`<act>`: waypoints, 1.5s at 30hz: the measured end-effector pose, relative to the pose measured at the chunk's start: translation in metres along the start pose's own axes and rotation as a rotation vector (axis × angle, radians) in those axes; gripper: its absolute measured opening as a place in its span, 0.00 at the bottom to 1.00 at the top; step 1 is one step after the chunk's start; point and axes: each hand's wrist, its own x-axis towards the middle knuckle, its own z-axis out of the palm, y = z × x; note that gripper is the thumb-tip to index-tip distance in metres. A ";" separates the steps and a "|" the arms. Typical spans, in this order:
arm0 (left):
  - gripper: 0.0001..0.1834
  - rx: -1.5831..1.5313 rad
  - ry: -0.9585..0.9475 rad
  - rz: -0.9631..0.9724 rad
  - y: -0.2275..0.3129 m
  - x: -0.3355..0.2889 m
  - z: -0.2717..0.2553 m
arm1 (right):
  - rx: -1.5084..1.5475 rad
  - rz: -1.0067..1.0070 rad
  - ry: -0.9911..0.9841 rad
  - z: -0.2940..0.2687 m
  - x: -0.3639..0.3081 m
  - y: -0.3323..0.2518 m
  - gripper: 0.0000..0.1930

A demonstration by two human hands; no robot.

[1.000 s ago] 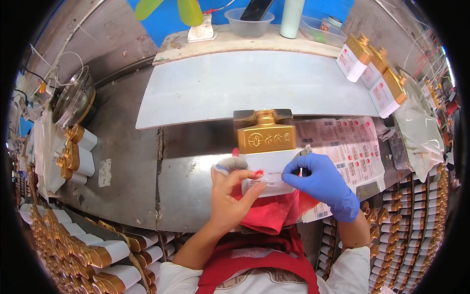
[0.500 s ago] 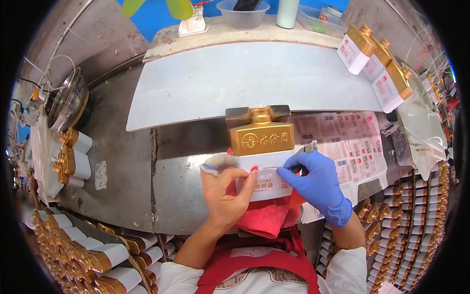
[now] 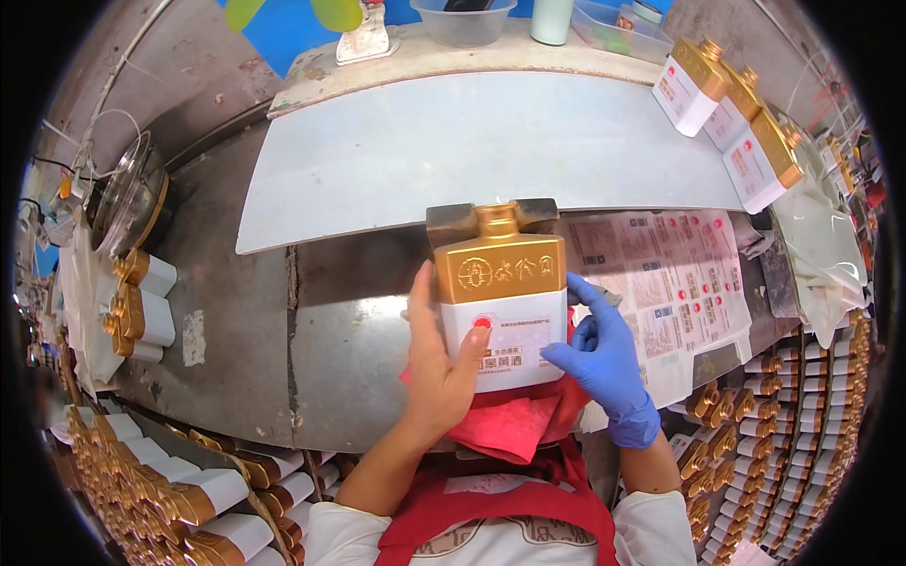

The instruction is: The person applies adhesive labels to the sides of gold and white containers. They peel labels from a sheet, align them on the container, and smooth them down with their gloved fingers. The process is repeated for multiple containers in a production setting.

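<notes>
In front of me a flat bottle with a gold shoulder and neck and a white lower body faces me, tilted back. Its neck sits between the dark pieces of a rest. A printed label with a red round mark lies on the white front. My bare left hand is closed round the bottle's left side, thumb on the front by the red mark. My right hand, in a blue glove, grips the right edge, its thumb on the front. Fingers behind the bottle are hidden. Red cloth lies beneath.
Printed label sheets spread to the right. Similar bottles stand on the pale board at the far right and at left. Many more fill racks at lower left and right. A plastic bowl sits behind.
My left hand has gone from a pinch over the label to wrapping the bottle's left side. My right hand has shifted slightly down, its thumb lower on the bottle. The label now looks flatter.
</notes>
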 end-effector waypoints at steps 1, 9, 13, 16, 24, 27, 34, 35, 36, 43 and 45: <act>0.36 0.068 -0.002 0.022 0.000 0.003 0.002 | -0.024 0.002 0.008 0.002 0.001 0.000 0.41; 0.39 0.233 -0.031 0.062 -0.004 0.004 0.002 | -0.048 0.074 -0.015 0.007 0.004 -0.013 0.39; 0.38 0.215 -0.053 0.049 -0.001 0.004 0.002 | 0.044 0.067 -0.014 0.010 0.005 -0.016 0.38; 0.37 0.223 -0.081 0.054 -0.001 0.004 0.000 | 0.136 0.052 -0.013 0.012 0.004 -0.011 0.36; 0.38 -0.071 -0.010 -0.068 -0.009 -0.004 -0.021 | 0.325 0.142 -0.051 -0.004 -0.001 0.020 0.27; 0.34 -0.008 0.057 -0.079 -0.022 -0.011 -0.029 | 0.349 0.131 0.001 -0.004 -0.007 0.027 0.23; 0.28 -0.025 0.116 -0.020 -0.023 -0.018 -0.033 | 0.478 0.055 0.135 -0.004 -0.008 0.034 0.12; 0.27 -0.026 0.103 -0.008 -0.024 -0.017 -0.031 | 0.502 0.006 0.184 -0.006 -0.008 0.040 0.11; 0.27 -0.014 0.111 -0.002 -0.027 -0.018 -0.033 | 0.490 0.051 0.191 -0.008 -0.010 0.035 0.10; 0.25 0.056 0.089 -0.030 -0.030 -0.022 -0.033 | 0.562 0.088 0.143 -0.017 -0.013 0.055 0.13; 0.25 0.064 0.089 -0.028 -0.026 -0.023 -0.030 | 0.606 0.018 0.158 -0.015 -0.013 0.055 0.13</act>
